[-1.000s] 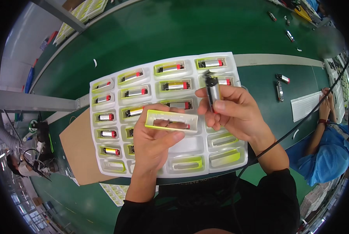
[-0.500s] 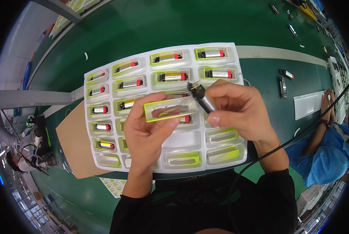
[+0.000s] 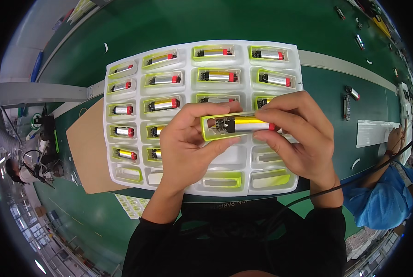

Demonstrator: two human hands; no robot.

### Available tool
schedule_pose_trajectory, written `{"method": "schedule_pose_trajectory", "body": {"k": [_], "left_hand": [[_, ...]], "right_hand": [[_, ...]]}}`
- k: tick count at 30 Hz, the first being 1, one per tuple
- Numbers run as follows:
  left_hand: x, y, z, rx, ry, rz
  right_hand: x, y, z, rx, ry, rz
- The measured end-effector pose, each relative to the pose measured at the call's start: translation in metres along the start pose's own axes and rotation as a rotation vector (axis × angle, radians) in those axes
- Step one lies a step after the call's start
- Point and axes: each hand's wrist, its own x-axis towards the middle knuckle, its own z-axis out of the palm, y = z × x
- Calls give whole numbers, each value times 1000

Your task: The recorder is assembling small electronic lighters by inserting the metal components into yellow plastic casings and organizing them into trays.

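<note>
My left hand (image 3: 186, 144) grips a clear, lime-edged plastic case (image 3: 205, 134) by its left end, thumb along the near side and fingers behind. Inside the case lies a battery assembly (image 3: 249, 123) with a silver and yellow cell, dark wired parts at the left and a red end at the right. My right hand (image 3: 304, 134) pinches the red end between thumb and fingers, partly hiding it. Both hands are held above a white moulded tray (image 3: 186, 67). Many of its pockets hold similar cases with batteries; several cases in the nearest rows have no battery.
Brown cardboard (image 3: 88, 143) lies left of the tray on the green table. Loose battery assemblies (image 3: 346, 107) and a white ribbed sheet (image 3: 375, 133) are to the right. A black cable (image 3: 349, 182) crosses near my right forearm. A co-worker in blue (image 3: 382, 198) sits at the right.
My right hand has brought the battery assembly from a tilted position beside the case down into it, lying lengthwise. Both hands are closer together, and the view has shifted slightly.
</note>
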Motion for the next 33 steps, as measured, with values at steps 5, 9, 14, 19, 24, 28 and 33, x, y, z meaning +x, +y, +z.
{"method": "schedule_pose_trajectory", "body": {"k": [5, 9, 14, 19, 24, 28, 33], "left_hand": [[0, -2, 0, 2, -18, 0], [-1, 0, 3, 6, -17, 3], [-1, -3, 0, 10, -27, 26], [-2, -6, -1, -61, 11, 36], [-1, -6, 0, -87, 6, 44], [-1, -7, 0, -88, -1, 65], [-1, -8, 3, -69, 28, 87]], "right_hand": [[-1, 3, 1, 33, -14, 1], [-4, 4, 5, 45, -32, 13], [-8, 4, 14, 111, 57, 45], [-9, 9, 23, 5, 220, -135], [-15, 9, 24, -111, 253, -216], [-15, 6, 25, -121, 262, -202], [-14, 10, 26, -68, 252, -188]]}}
